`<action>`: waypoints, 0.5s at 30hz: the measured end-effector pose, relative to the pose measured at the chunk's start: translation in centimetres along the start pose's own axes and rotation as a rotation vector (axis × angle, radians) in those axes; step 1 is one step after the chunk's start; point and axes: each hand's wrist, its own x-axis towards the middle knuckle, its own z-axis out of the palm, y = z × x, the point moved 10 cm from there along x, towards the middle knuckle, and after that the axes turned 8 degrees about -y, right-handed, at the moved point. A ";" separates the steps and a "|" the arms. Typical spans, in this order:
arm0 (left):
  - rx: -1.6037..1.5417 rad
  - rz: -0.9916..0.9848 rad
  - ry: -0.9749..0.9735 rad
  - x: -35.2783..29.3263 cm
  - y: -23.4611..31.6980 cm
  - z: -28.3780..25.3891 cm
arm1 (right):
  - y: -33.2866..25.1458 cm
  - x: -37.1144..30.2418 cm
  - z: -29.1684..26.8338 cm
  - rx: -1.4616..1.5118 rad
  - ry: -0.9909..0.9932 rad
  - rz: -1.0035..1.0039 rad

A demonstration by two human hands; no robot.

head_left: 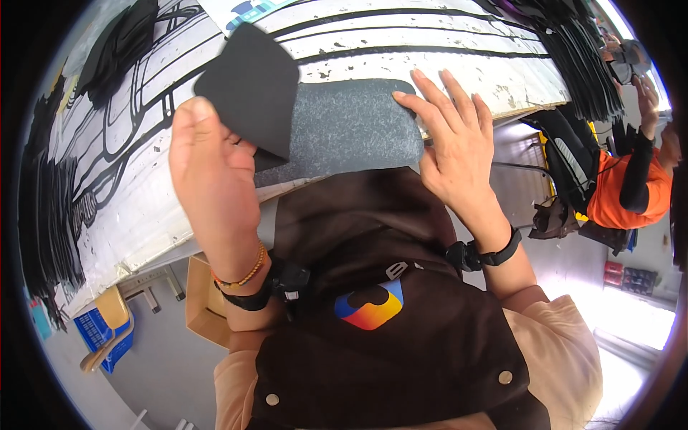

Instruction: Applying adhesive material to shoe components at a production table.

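Black and bent, a flexible panel (252, 82) is clamped between the thumb and fingers of our left hand (213, 161), above the left end of a speckled grey panel (351, 125) on the white table (516, 80). Our right hand (459, 147) spreads its fingers apart at the grey panel's right end.
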 end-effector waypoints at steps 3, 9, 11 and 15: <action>0.620 0.005 -0.033 -0.5 0.0 0.8 | 0.1 0.0 0.1 0.000 0.010 -0.003; 0.820 0.109 -0.091 -0.9 0.4 2.8 | 0.2 -0.1 0.1 -0.001 0.016 -0.010; 0.901 0.139 -0.104 -1.2 0.8 3.5 | 0.0 -0.1 0.0 -0.004 0.017 -0.011; 1.011 0.158 -0.167 -1.6 0.7 4.7 | 0.1 -0.2 0.1 -0.008 0.023 -0.005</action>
